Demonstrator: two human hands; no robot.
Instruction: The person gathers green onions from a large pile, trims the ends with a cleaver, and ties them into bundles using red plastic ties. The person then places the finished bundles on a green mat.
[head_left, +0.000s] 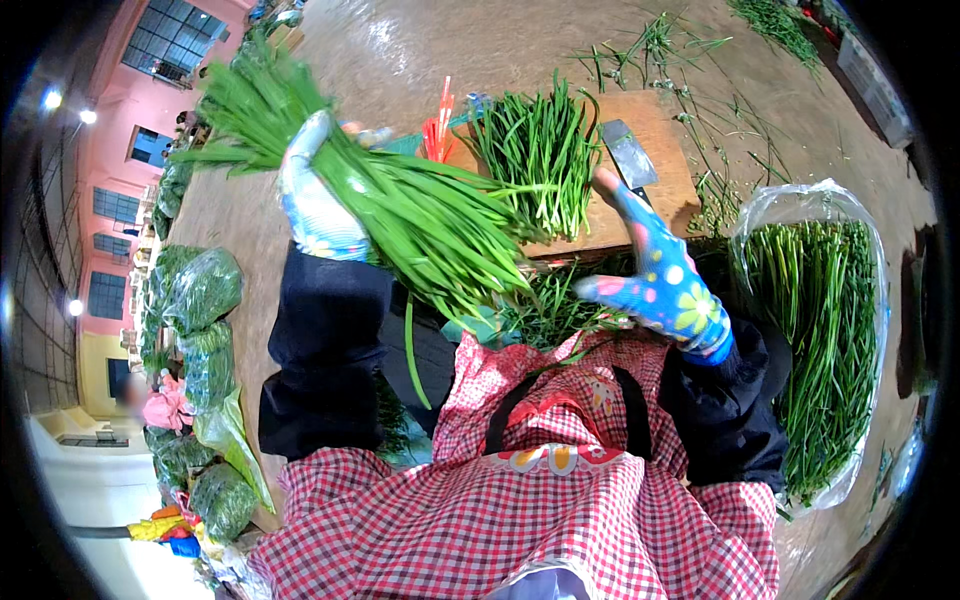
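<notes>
My left hand (319, 195), in a patterned work glove, is closed around a large bundle of long green leaves (405, 202), probably garlic chives. The bundle slants from upper left down toward my lap, its ends blurred. My right hand (664, 281), in a blue flowered glove, is spread with thumb and fingers apart and holds nothing. Its fingertips point at a second bunch of chives (536, 161) lying on a wooden board (667, 120). A cleaver (630, 154) with a broad metal blade rests on the board, right of that bunch; its dark handle is partly hidden by my right hand.
Red ties (438, 135) stand at the board's left. A clear plastic bag (874, 375) packed with chives (814, 352) is at my right. Loose trimmings (727, 127) litter the concrete floor (495, 37). Bagged greens (202, 289) line the left side. A checked apron (525, 517) covers my lap.
</notes>
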